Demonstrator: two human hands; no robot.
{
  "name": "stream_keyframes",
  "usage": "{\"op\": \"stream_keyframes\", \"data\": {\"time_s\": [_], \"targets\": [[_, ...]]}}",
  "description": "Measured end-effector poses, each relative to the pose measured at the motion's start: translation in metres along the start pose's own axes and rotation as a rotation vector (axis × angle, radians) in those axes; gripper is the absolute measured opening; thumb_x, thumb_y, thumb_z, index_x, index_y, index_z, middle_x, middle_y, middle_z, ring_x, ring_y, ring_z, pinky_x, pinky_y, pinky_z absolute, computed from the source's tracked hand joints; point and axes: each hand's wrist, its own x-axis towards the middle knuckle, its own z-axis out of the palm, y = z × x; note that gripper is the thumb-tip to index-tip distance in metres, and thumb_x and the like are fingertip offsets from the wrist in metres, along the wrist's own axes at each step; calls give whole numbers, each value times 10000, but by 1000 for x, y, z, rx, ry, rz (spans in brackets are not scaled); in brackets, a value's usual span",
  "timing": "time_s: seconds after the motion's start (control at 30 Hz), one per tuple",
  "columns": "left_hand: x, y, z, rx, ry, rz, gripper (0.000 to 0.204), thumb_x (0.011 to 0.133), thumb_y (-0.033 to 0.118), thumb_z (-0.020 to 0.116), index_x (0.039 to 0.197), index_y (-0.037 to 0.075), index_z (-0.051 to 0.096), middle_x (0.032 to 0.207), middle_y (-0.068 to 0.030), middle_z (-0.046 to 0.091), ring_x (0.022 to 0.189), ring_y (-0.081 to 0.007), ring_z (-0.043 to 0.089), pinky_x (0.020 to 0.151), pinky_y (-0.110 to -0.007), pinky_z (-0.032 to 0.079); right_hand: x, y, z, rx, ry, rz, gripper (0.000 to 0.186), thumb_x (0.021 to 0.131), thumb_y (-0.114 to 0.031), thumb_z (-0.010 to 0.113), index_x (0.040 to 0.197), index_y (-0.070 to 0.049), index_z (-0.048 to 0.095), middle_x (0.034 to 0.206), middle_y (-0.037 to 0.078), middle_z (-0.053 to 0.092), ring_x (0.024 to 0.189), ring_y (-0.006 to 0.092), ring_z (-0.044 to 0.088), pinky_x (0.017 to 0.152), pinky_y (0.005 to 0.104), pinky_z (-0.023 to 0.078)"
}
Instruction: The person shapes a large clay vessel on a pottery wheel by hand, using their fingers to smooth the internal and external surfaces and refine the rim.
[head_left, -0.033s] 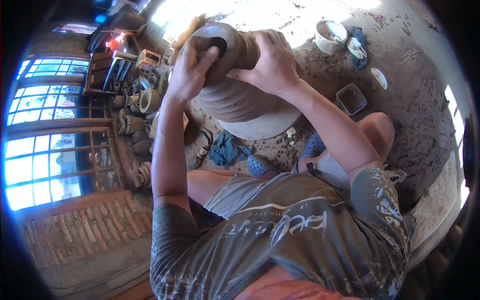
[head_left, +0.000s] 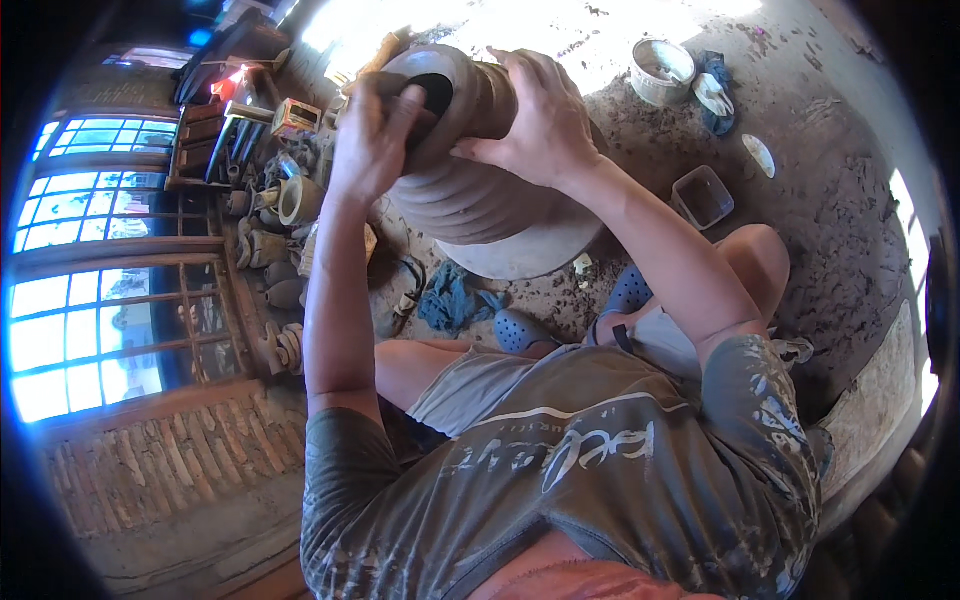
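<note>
A tall brown clay pot [head_left: 470, 205] with ridged coil-like bands stands on a pale round disc [head_left: 510, 250] in front of me. Its dark round mouth shows near the top. At the left of that mouth, my left hand [head_left: 370, 135] grips the rim, thumb near the opening and fingers partly blurred and hidden. My right hand [head_left: 545, 130] is curved around the right side of the pot's upper part. The thumb presses the near side, while the fingers reach over the far side, their tips partly hidden.
A pale bucket [head_left: 662, 72] and a clear plastic tub [head_left: 702, 198] stand to the right on the dirt-strewn floor. A crumpled blue cloth [head_left: 450, 300] lies near my feet. Several vessels [head_left: 300, 200] crowd the left side beside the windows [head_left: 90, 290].
My left hand has shifted slightly left along the rim, and more of the dark mouth shows. The right hand has moved a little, its fingers spreading wider. The pot stays in place.
</note>
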Motion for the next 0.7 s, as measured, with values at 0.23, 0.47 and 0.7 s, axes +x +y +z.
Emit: {"op": "stream_keyframes", "data": {"time_s": [0.23,0.47,0.7], "targets": [[15,-34,11,673,407,59,819,952,678,637,1171,-98,496,1117,-397,648,1079,-535,648,959,-572,502,5,-5,26,134,-110,-32,1212,696,-524,880,1590,64,310,1481,301,544,1404,418,529,1240,534,338],[13,3,2,415,49,-252,777,918,563,750,1230,-93,475,1070,-379,693,1039,-529,691,932,-533,552,3,-6,18,-21,-40,-91,1111,638,-520,918,1492,37,473,1207,218,733,1150,317,720,1249,527,291],[17,-10,-7,265,-11,-62,728,842,447,872,1277,-37,548,1097,-274,742,1048,-417,735,929,-490,573,5,-16,8,-35,42,-148,890,575,-520,978,1221,-7,642,948,129,785,918,293,766,1138,510,412]]}}
